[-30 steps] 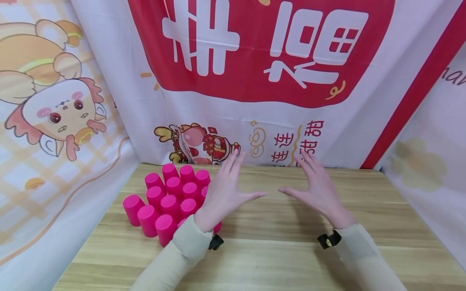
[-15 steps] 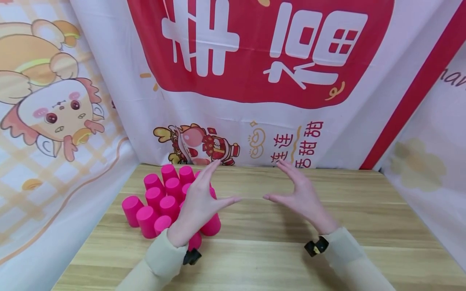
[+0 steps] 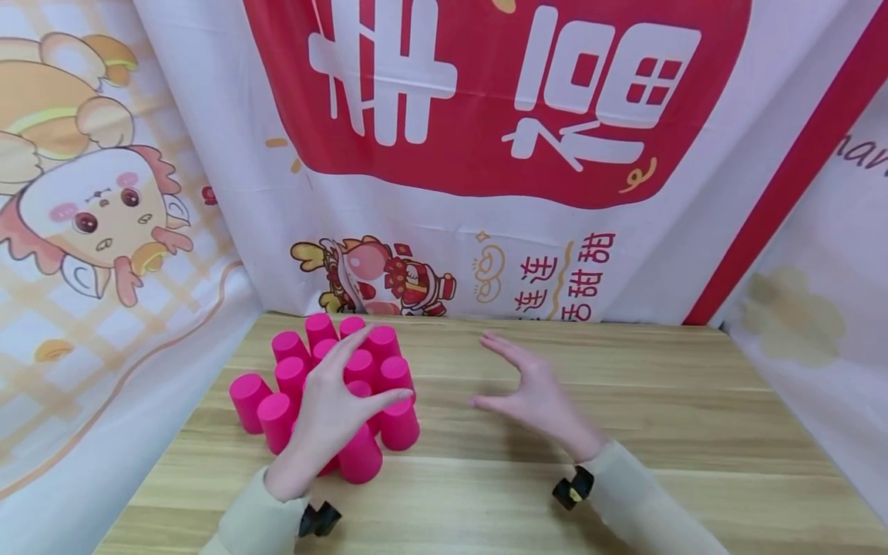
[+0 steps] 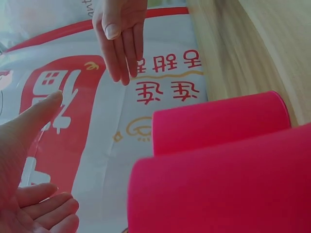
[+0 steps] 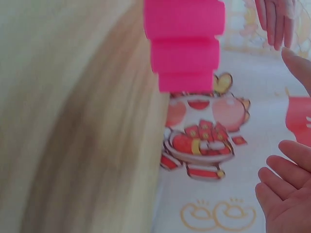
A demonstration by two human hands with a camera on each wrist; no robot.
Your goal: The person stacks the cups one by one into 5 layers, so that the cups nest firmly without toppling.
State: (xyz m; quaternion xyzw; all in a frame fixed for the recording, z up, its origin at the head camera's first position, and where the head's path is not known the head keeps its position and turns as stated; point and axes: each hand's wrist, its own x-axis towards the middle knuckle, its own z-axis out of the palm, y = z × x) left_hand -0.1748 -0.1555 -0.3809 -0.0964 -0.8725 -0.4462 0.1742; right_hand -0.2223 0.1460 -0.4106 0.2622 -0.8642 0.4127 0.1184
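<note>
Several pink cups [image 3: 398, 424] stand upside down in a cluster on the left part of the wooden table. Over the cluster is the left hand [image 3: 326, 408], thumb and fingers spread apart with nothing held; it hides some cups. To the right of the cups, the right hand [image 3: 541, 397] hovers above the table, its thumb and fingers also apart and empty, pointing toward the left hand. The left wrist view shows two pink cups [image 4: 218, 189] beside the left hand [image 4: 29, 194]. In the right wrist view, pink cups [image 5: 184, 53] are apart from the right hand [image 5: 286, 189].
The wooden table [image 3: 666, 401] extends to the right of the hands. Behind it hangs a white cloth [image 3: 430, 208] with red print, and a cartoon-printed cloth [image 3: 201, 347] borders the left side. Each wrist wears a small black device.
Both hands have moved left and toward the near edge, the left one across the cups. Their fingers remain spread. The cups look unmoved.
</note>
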